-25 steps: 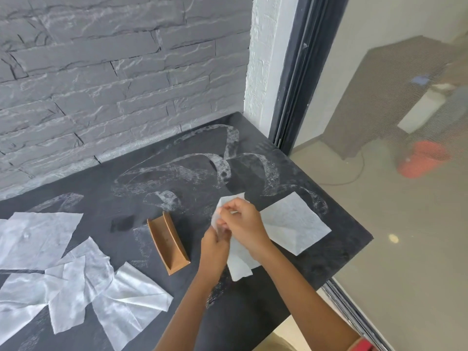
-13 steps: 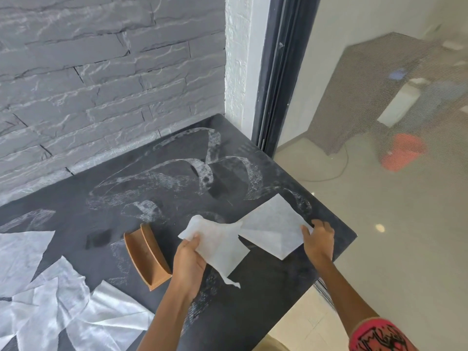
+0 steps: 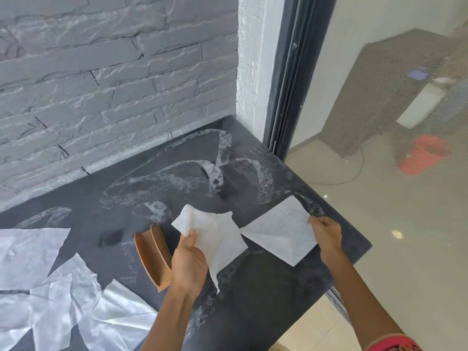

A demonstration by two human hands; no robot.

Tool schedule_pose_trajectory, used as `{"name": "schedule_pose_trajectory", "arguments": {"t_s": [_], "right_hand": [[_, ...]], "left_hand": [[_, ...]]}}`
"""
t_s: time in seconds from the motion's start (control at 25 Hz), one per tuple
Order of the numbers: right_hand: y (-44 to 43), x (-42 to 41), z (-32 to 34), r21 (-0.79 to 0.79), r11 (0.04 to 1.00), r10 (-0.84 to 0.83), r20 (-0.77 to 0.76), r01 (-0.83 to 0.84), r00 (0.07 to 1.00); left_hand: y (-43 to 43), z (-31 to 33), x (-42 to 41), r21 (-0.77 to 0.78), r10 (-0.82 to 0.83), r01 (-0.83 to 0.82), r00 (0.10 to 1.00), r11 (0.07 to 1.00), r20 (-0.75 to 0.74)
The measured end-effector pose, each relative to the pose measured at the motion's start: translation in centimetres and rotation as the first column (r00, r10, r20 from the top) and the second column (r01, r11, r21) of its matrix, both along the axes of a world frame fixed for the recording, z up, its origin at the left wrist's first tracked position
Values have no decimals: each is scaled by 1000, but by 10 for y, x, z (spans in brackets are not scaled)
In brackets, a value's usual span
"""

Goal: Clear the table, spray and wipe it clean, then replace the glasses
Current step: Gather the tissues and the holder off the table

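Observation:
A dark table [image 3: 253, 295] streaked with white smears runs along a grey brick wall. My left hand [image 3: 188, 262] holds a white tissue [image 3: 215, 236] by its left edge, lifted a little over the table. A second white tissue [image 3: 281, 231] lies flat near the table's right corner, and my right hand [image 3: 326, 234] pinches its right edge. No glasses are in view.
A brown napkin holder [image 3: 152, 254] stands just left of my left hand. Several white tissues [image 3: 50, 287] lie spread on the table's left part. The table's right edge [image 3: 354, 269] borders a glass wall with a dark frame [image 3: 286, 97].
My hands, together on one tissue a second ago, have parted. The left keeps that tissue; the right has reached to the flat tissue's right edge and now pinches it.

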State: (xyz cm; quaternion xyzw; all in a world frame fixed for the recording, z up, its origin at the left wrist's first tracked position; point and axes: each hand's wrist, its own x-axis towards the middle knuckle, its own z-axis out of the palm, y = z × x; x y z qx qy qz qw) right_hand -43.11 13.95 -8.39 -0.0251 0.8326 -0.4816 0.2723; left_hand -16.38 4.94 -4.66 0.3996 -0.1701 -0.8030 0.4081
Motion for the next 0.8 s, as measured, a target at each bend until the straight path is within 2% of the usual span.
{"name": "schedule_pose_trajectory", "arguments": {"t_s": [0.12,0.44,0.6,0.8], "right_hand": [[-9,22,30,-177,984,-9,113,29,994],[-63,142,105,-429,899,168,153,-88,974],[-86,196,115,-428,864,319,57,-265,946],[-86,219,102,-312,747,628,42,-587,777]], "left_hand": [[-1,-2,2,20,51,-50,998,999,-47],[3,-1,-5,-4,-10,10,1000,1000,15],[10,5,-4,-59,-60,61,998,996,20],[15,9,8,-53,-39,37,999,998,-30]]}}
